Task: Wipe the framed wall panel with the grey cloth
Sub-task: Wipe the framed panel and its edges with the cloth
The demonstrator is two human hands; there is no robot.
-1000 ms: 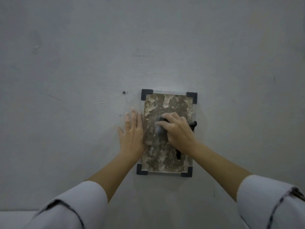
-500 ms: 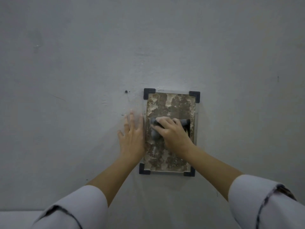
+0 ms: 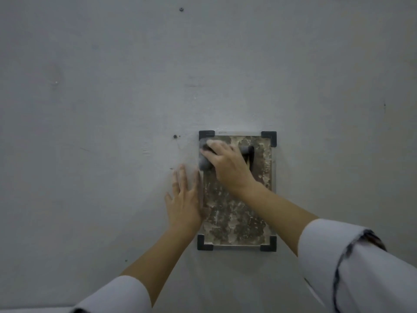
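Observation:
The framed wall panel (image 3: 239,213) hangs on the grey wall, a mottled brown rectangle with black brackets at its corners. My right hand (image 3: 228,164) grips the grey cloth (image 3: 204,159) and presses it against the panel's upper left corner. A darker part of the cloth sticks out to the right of my hand. My left hand (image 3: 184,199) lies flat on the wall with straight fingers, touching the panel's left edge.
The grey wall (image 3: 112,109) fills the view. A small screw (image 3: 175,136) sits left of the panel's top corner, and another (image 3: 181,9) is high up. White sleeves cover both forearms at the bottom.
My right hand has slid the cloth from the panel's middle up to its upper left corner. My left hand has stayed flat on the wall beside the panel.

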